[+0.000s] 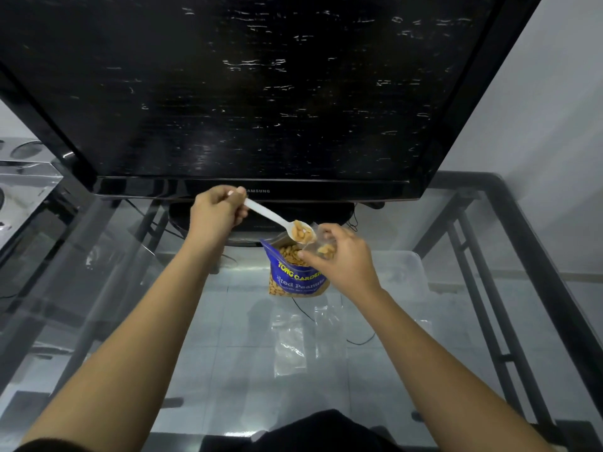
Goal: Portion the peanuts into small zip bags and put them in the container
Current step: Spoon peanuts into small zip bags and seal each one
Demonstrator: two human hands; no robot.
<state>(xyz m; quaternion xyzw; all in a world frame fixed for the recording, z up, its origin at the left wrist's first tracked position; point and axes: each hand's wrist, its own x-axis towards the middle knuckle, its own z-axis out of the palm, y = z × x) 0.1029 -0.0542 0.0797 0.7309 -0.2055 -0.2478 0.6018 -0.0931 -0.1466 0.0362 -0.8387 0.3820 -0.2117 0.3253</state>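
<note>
My left hand [218, 213] grips the handle of a white plastic spoon [270, 216] whose bowl is heaped with peanuts. The bowl rests at the mouth of a small clear zip bag [324, 244], which my right hand [342, 259] holds open; a few peanuts lie inside it. Just below stands the open blue peanut bag [295, 275], upright on the glass table [137, 288] and full of nuts. A clear plastic container [408, 272] sits to the right of it.
Spare empty zip bags [306, 337] lie flat on the glass in front of the peanut bag. A large black television [248, 93] stands right behind the work spot, its base close to my hands. The table's black metal frame [522, 256] runs along the right.
</note>
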